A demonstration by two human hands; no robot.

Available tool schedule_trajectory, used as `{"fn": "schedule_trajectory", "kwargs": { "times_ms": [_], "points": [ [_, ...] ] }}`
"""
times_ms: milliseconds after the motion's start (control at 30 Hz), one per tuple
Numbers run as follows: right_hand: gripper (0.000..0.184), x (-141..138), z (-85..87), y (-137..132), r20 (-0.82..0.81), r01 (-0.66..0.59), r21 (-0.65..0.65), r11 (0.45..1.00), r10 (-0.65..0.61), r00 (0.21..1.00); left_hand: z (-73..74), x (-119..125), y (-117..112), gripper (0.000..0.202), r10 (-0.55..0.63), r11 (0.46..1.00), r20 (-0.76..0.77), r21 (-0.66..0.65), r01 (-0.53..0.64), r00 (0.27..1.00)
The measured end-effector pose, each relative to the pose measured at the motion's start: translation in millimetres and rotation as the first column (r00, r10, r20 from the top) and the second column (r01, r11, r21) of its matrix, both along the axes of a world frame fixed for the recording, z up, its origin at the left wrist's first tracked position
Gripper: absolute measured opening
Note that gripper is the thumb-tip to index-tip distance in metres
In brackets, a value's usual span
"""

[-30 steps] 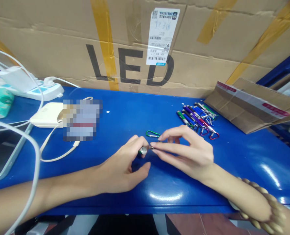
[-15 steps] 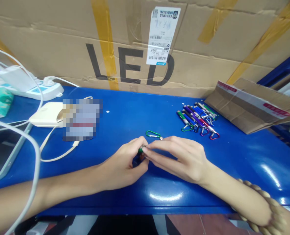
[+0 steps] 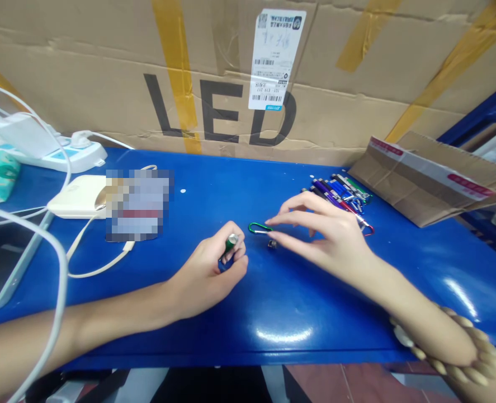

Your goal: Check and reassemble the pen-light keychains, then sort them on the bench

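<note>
My left hand (image 3: 214, 263) is closed around a small green keychain penlight (image 3: 231, 242); its silver end pokes up past my curled fingers and the rest is hidden. To the right, my right hand (image 3: 327, 229) has its fingers apart, with thumb and fingertips right at the end of a green carabiner (image 3: 258, 228) lying on the blue table (image 3: 218, 190). Whether they touch it I cannot tell. Just below the carabiner lies a small dark and silver part (image 3: 272, 244). Behind my right hand is a pile of coloured penlights (image 3: 344, 193) with carabiners, partly covered by my fingers.
A large cardboard box (image 3: 117, 101) stands along the back. An open carton (image 3: 424, 179) sits at the right. On the left are a power strip (image 3: 82, 158), a cream-coloured device (image 3: 78, 196), a blurred-out item (image 3: 141, 204), a tablet (image 3: 13, 252) and a looping white cable (image 3: 63, 268).
My hands have moved apart. The left drew slightly left and up with the green penlight; the right let go of it and opened beside the carabiner. The small dark part now shows.
</note>
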State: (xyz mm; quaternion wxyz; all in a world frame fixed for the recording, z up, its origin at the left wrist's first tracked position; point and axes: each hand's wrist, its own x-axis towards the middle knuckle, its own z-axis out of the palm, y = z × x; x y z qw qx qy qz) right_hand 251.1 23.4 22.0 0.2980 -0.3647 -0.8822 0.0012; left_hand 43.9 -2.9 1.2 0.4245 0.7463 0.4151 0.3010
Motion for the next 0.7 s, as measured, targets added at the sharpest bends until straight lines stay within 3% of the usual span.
{"fn": "schedule_trajectory", "kwargs": {
  "times_ms": [133, 333, 500, 700],
  "points": [
    [0.016, 12, 0.6, 14, 0.194, 0.033, -0.14, 0.99, -0.005, 0.981, 0.7, 0, -2, 0.014, 0.038, 0.999, 0.059, 0.021, -0.039, 0.998],
    [0.014, 10, -7.9, 18, 0.235, 0.05, -0.28, 0.959, 0.018, 0.972, 1.6, 0, -5, 0.013, 0.015, 0.997, 0.029, 0.069, -0.017, 0.999],
    [0.013, 4, -12.3, 20, 0.114, 0.065, -0.382, 0.922, -0.023, 0.993, 1.8, 0, -5, 0.013, -0.002, 0.997, 0.01, 0.074, 0.001, 1.0],
    [0.023, 4, -16.1, 23, -0.096, -0.038, -0.635, 0.772, -0.03, 0.995, 2.7, 2, -5, 0.015, -0.05, 0.998, -0.02, 0.026, 0.05, 0.999]
  ]
}}
